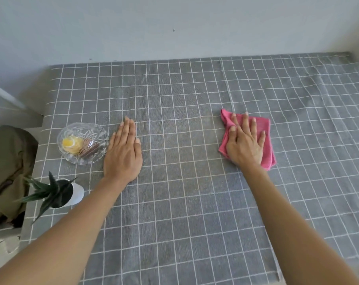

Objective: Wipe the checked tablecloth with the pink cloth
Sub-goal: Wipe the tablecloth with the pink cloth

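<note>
Fingers (247, 122) on the right hand (245, 144) are spread wide and flat, pressing the pink cloth (266, 130) down onto the checked tablecloth (184, 202) rather than gripping it, so nothing is actually pinched, it's just palm pressure. The cloth sits right of centre, folded or bunched a bit, with one corner poking out past the fingertips on the far left side. Left hand (124, 151) is also flat, fingers together, palm down on the tablecloth and holding nothing; looks to me like it's pinning the fabric so it doesn't slide.

Going near to far: forearms come in from the bottom edge, then a little potted plant (57, 192) in a white pot near the left edge, then the glass bowl (83, 144) just beyond it, right beside the left hand, nearly touching.

What I'd worry about: the tablecloth already has a ridge running front to back near the cloth, and a hard push could ruck it up more. If the fabric drags, the bowl and plant go with it. A wide sweep leftward could knock the bowl too.

Bowl has something yellow in it and what looks like brownish wrapped bits, can't tell exactly what. Far side is just bare wall.
</note>
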Available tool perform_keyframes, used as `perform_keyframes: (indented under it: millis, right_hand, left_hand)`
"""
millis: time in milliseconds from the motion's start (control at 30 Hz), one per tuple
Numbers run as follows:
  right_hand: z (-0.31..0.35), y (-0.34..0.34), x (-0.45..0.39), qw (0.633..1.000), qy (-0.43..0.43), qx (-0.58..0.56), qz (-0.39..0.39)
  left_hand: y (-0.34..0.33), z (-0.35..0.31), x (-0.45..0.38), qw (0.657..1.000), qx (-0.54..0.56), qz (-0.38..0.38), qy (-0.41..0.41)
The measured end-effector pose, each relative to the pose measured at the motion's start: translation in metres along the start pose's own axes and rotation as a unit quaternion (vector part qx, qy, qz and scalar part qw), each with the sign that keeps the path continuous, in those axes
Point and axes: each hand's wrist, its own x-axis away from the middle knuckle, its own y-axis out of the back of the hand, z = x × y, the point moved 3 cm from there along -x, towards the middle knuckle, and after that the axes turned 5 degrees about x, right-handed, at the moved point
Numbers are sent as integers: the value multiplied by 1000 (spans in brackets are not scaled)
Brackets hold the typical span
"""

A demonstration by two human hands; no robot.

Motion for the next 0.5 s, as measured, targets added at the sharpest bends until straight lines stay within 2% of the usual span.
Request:
perform_keyframes:
  millis: [67,200,300,367,500]
  right_hand:
    - [14,-4,13,999,34,8,9]
    - [56,-20,54,987,160,10,25]
    - [56,-22,57,982,184,0,30]
    - [39,-16,41,984,174,15,22]
    - [7,-3,5,998,61,12,12]
  left_hand:
    - [-1,0,0,1000,1,-2,0]
    - [-1,-1,0,1000,0,-4,-1]
    - [0,-1,0,1000,3,-4,-3]
    - [0,0,0,1000,4,-4,-4]
    - [0,0,0,1000,-1,-3,-7]
